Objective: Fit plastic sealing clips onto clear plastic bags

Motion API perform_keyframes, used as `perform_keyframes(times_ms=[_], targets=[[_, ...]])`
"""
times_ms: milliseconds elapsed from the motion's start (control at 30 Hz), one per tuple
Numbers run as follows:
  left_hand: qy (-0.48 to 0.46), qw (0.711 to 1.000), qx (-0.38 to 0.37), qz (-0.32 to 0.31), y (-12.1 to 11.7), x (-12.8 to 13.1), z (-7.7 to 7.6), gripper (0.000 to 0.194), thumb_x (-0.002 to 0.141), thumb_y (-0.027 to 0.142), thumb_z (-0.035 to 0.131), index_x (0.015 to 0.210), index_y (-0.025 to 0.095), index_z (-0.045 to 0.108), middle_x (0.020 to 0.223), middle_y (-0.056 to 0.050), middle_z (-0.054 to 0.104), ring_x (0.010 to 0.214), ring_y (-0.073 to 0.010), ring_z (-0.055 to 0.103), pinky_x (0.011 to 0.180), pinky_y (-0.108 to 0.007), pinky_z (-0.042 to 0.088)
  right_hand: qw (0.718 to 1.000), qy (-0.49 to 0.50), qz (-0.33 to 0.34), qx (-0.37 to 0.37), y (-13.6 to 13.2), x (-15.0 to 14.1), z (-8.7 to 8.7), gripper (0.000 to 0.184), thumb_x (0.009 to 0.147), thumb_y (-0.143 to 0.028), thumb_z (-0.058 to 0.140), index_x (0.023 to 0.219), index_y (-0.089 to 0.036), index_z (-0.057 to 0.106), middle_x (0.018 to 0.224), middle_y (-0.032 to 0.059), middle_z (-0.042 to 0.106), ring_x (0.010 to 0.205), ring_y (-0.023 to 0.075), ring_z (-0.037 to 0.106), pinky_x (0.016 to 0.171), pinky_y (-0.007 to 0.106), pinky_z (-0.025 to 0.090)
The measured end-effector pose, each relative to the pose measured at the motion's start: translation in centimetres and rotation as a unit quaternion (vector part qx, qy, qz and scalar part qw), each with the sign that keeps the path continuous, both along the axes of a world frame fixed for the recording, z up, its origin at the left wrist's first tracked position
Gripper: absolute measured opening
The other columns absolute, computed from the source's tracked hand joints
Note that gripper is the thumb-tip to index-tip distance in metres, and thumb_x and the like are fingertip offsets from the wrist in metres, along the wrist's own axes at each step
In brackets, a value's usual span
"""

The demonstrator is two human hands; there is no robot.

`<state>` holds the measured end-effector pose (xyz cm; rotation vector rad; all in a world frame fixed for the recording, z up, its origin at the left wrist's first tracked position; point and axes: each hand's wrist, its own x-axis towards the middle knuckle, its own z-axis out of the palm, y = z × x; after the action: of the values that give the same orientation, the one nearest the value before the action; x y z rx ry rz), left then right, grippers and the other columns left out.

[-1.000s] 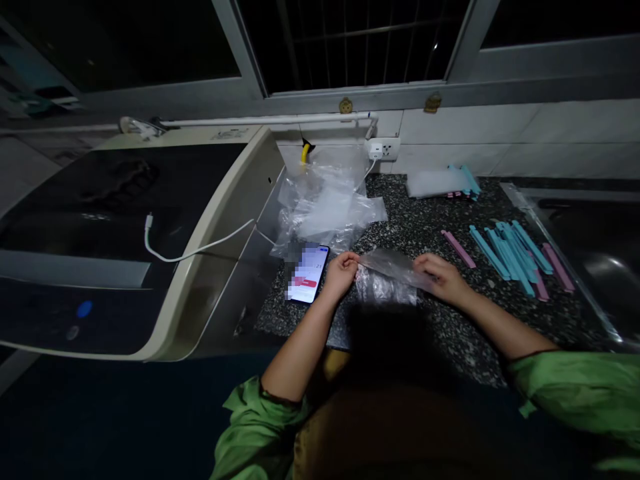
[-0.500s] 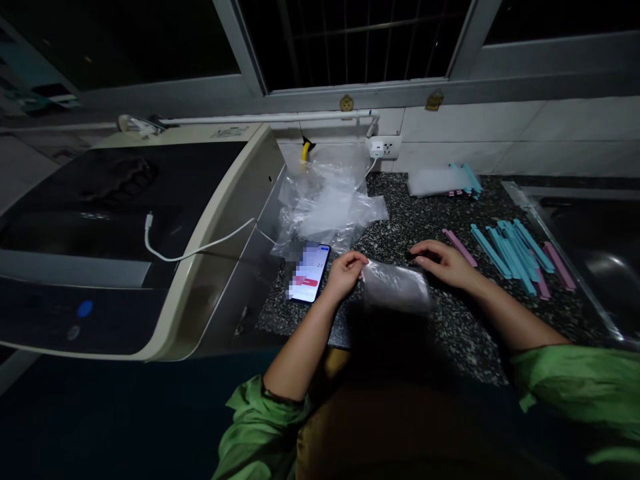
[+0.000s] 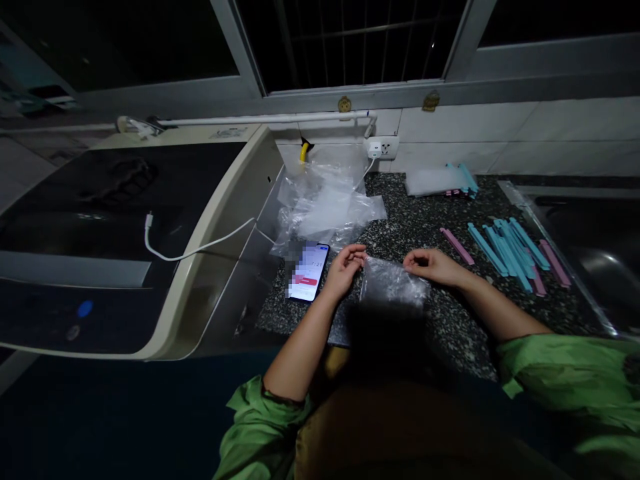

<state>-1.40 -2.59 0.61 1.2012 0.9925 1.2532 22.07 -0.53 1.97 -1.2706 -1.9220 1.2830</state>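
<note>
A clear plastic bag (image 3: 393,280) hangs at the front of the dark speckled counter, its lower part lost in shadow. My left hand (image 3: 345,270) pinches its upper left corner between thumb and fingers. At the upper right corner, the thumb and fingertips of my right hand (image 3: 433,265) are closed on the bag's edge. Close to my left hand lies a lit phone (image 3: 309,273). Beyond my right hand are a lone pink sealing clip (image 3: 457,247) and a loose pile of blue and pink sealing clips (image 3: 511,250).
Several clear plastic bags (image 3: 327,210) lie heaped behind the phone. A white cable (image 3: 215,250) crosses the washing machine (image 3: 120,220) on the left. Near the wall is a whitish bag stack (image 3: 430,181) with blue clips. A metal sink (image 3: 600,267) borders the counter's right side.
My right hand let go of the bag and moved off it, then came back to its upper right corner. The bag's top edge was lowered and now lies flatter. My left hand kept its hold.
</note>
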Motion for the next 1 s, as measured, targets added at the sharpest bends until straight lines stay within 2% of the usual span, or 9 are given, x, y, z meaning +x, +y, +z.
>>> perform_keyframes(times_ms=[67,200,367,500,633,700,767,867,1000], targets=[[-0.016,0.999,-0.039,-0.008,-0.1,0.0,0.1,0.027,0.07,0.031,0.059,0.094,0.018,0.062,0.075,0.001,0.061,0.066,-0.0109,0.053,0.064,-0.023,0.041,1.0,0.005,-0.011,0.01,0.0,-0.1,0.0,0.036,0.064,-0.052,0.065,0.07,-0.017,0.061,0.061,-0.0013,0.055,0.058,0.011,0.049,0.058,0.026,0.039],[0.061,0.995,-0.07,-0.025,-0.1,0.3,0.0,0.024,0.059,0.033,0.071,0.07,0.015,0.06,0.062,0.003,0.056,0.062,-0.0097,0.048,0.061,-0.022,0.037,1.0,0.006,-0.02,0.013,0.0,-0.3,-0.2,0.037,0.066,-0.053,0.062,0.075,-0.017,0.062,0.062,-0.0008,0.057,0.058,0.0118,0.05,0.057,0.026,0.039],[0.076,0.995,-0.06,0.034,0.2,0.6,-0.2,0.025,0.059,0.034,0.07,0.058,0.016,0.054,0.055,0.005,0.049,0.056,-0.0078,0.042,0.057,-0.02,0.034,0.999,-0.01,-0.038,0.021,-0.1,0.0,-0.4,0.04,0.064,-0.051,0.065,0.087,-0.018,0.063,0.077,0.0023,0.065,0.069,0.0159,0.058,0.065,0.028,0.044],[0.052,0.996,-0.061,0.045,0.4,0.7,-0.2,0.026,0.059,0.034,0.069,0.058,0.016,0.05,0.054,0.006,0.049,0.057,-0.0074,0.044,0.058,-0.02,0.035,0.997,-0.062,-0.017,0.03,0.0,0.4,-0.7,0.034,0.062,-0.05,0.065,0.069,-0.017,0.062,0.063,0.0001,0.061,0.061,0.0149,0.054,0.058,0.027,0.041],[0.046,0.996,-0.06,0.049,0.3,0.7,0.0,0.027,0.058,0.034,0.069,0.058,0.017,0.048,0.053,0.006,0.048,0.056,-0.0073,0.043,0.057,-0.019,0.034,0.998,-0.032,-0.047,0.03,0.3,0.7,-0.9,0.037,0.062,-0.054,0.064,0.063,-0.018,0.058,0.055,-0.0017,0.055,0.054,0.0124,0.049,0.052,0.025,0.038],[0.051,0.997,-0.06,0.024,0.1,0.5,0.1,0.026,0.057,0.034,0.069,0.058,0.017,0.049,0.052,0.007,0.045,0.054,-0.007,0.041,0.054,-0.019,0.032,0.995,0.005,-0.091,0.035,0.4,0.8,-0.8,0.037,0.061,-0.055,0.065,0.066,-0.019,0.058,0.059,-0.0009,0.057,0.055,0.013,0.051,0.053,0.026,0.04],[0.062,0.995,-0.065,-0.041,-0.1,0.2,0.3,0.027,0.056,0.034,0.069,0.056,0.017,0.049,0.05,0.007,0.042,0.051,-0.0068,0.038,0.051,-0.02,0.029,0.99,0.04,-0.13,0.04,0.5,0.9,-0.6,0.037,0.06,-0.055,0.066,0.068,-0.02,0.058,0.063,0.0004,0.06,0.058,0.0142,0.053,0.056,0.028,0.043],[0.059,0.986,-0.071,-0.136,-0.4,-0.1,0.5,0.028,0.061,0.04,0.067,0.056,0.016,0.053,0.051,0.004,0.046,0.053,-0.0081,0.041,0.051,-0.021,0.03,0.988,0.059,-0.138,0.035,0.5,0.8,-0.2,0.037,0.059,-0.055,0.067,0.069,-0.021,0.059,0.065,0.0012,0.062,0.059,0.0149,0.055,0.057,0.029,0.044],[0.048,0.989,-0.067,-0.122,-0.4,0.2,0.6,0.03,0.063,0.044,0.066,0.068,0.014,0.063,0.065,-0.001,0.059,0.063,-0.011,0.05,0.058,-0.022,0.036,0.996,0.027,-0.08,0.011,0.1,0.2,0.1,0.038,0.061,-0.055,0.067,0.071,-0.019,0.061,0.061,0.0002,0.061,0.056,0.013,0.053,0.054,0.027,0.043]])
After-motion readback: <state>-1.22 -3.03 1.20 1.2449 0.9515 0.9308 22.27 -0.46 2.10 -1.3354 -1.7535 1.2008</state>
